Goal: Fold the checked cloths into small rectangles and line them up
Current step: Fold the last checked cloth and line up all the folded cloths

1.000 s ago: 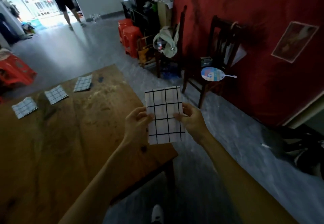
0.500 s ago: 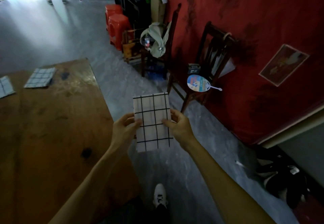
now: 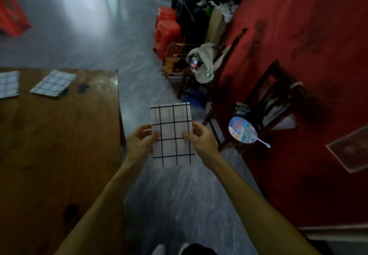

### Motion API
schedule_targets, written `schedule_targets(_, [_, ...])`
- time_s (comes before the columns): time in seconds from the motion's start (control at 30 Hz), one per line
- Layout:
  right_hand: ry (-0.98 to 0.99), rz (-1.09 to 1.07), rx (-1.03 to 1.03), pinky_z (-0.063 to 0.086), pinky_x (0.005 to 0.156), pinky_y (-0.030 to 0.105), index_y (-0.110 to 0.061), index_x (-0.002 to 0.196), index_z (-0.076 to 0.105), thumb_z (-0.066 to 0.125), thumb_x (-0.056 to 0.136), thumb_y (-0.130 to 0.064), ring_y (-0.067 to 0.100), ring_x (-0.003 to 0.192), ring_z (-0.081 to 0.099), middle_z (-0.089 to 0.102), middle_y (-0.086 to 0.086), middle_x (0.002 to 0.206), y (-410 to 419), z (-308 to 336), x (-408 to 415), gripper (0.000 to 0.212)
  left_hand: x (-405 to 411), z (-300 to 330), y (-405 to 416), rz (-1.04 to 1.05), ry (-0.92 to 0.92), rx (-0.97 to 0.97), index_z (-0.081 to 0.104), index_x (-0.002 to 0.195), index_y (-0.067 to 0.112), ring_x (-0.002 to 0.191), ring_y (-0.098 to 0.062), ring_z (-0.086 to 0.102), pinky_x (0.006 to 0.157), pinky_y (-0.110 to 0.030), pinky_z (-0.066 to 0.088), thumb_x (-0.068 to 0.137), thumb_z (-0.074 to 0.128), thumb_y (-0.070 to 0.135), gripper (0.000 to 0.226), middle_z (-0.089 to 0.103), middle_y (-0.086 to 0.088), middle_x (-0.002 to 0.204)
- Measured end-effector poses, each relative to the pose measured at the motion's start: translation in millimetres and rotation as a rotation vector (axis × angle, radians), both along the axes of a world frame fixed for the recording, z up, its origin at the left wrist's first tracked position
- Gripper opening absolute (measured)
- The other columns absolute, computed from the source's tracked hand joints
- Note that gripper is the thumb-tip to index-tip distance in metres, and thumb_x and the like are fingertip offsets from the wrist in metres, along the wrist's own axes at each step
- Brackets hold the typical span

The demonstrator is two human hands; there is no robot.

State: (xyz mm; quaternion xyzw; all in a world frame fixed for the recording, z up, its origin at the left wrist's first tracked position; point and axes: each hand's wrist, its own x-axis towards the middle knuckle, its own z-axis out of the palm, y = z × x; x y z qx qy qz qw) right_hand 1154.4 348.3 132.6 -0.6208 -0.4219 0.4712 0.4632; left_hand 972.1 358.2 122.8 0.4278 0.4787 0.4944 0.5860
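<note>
White checked cloth, folded, was pinched between left hand and right hand; two folded cloths lay upper left on desk, unplaced.

Checked cloth (folded) between hands

Brown wooden table, two folded checked cloths side by side at its far edge.

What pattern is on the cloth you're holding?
White with a black grid of thin lines, on the held cloth. It shows best in the head view.
</note>
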Motion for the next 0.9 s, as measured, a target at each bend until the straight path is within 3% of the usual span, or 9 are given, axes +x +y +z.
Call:
schedule_targets(0.13, [0.005,0.095,-0.036,0.057,0.085,0.033,-0.009,0.13,0.052,0.068,0.086,-0.012,0.019,0.103,0.066,0.066,0.009,0.117,52,-11,-11,0.047,-10,-9,30,0.12,0.006,-0.008,0.06,0.112,0.008,0.085,-0.008,0.068,0.062,-0.017,0.054,0.088,0.064,0.013,0.025,0.068,-0.005,0.1])
schedule_targets(0.23, [0.063,0.182,-0.044,0.057,0.075,0.025,-0.009,0.125,0.056,0.066,0.087,-0.008,0.018,0.098,0.068,0.068,0.008,0.111,90,-19,-18,0.039,-16,-20,56,0.195,0.023,-0.055,0.062,0.108,0.015,0.092,-0.017,0.068,0.073,-0.032,0.058,0.087,0.065,0.017,0.021,0.069,-0.003,0.1])
schedule_targets(0.3, [0.105,0.231,-0.041,0.055,0.07,0.02,-0.01,0.122,0.057,0.064,0.088,-0.005,0.014,0.093,0.069,0.068,0.007,0.108,116,-22,-18,0.035,-16,-23,77,0.247,0.067,-0.056,0.063,0.102,0.021,0.09,-0.017,0.069,0.073,-0.036,0.059,0.086,0.066,0.017,0.017,0.07,-0.002,0.098])
schedule_targets(0.5, [0.235,0.372,-0.021,0.058,0.074,0.027,-0.012,0.123,0.055,0.062,0.088,-0.003,0.017,0.095,0.068,0.068,0.007,0.107,204,-22,1,0.037,16,-7,143,0.428,0.108,-0.111,0.062,0.1,0.02,0.082,-0.015,0.07,0.062,-0.029,0.057,0.086,0.065,0.012,0.016,0.07,0.0,0.095])
schedule_targets(0.77, [0.312,0.49,0.005,0.058,0.075,0.028,-0.013,0.12,0.057,0.063,0.087,-0.003,0.017,0.093,0.069,0.069,0.006,0.105,325,-1,15,0.035,38,22,239,0.514,0.172,-0.142,0.06,0.105,0.018,0.091,-0.021,0.069,0.073,-0.043,0.059,0.089,0.063,0.017,0.016,0.069,-0.003,0.103])
schedule_targets(0.9, [0.299,0.534,-0.033,0.059,0.077,0.033,-0.012,0.123,0.055,0.063,0.087,-0.003,0.017,0.092,0.07,0.069,0.009,0.106,378,-13,3,0.037,31,10,284,0.567,0.175,-0.18,0.06,0.102,0.021,0.088,-0.018,0.069,0.074,-0.043,0.059,0.089,0.062,0.015,0.014,0.069,0.0,0.102])
